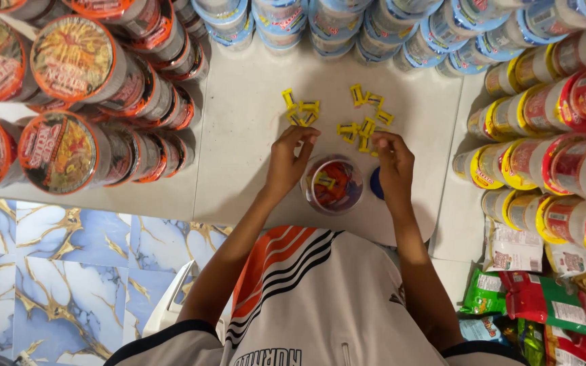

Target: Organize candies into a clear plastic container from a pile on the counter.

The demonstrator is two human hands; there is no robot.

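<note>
Several small yellow plastic pieces lie scattered on a white round tabletop. My left hand reaches toward the left cluster, its fingertips touching or pinching a yellow piece. My right hand rests on the right cluster, fingers curled over the pieces. Between my hands stands a clear round jar holding red and yellow pieces. A blue lid lies beside the jar, partly hidden by my right hand.
Stacked instant-noodle cups with orange rims lie on their sides at left. Blue-lidded cups line the back; red and yellow cups fill the right. Snack packets lie at lower right. A marbled blue floor shows at lower left.
</note>
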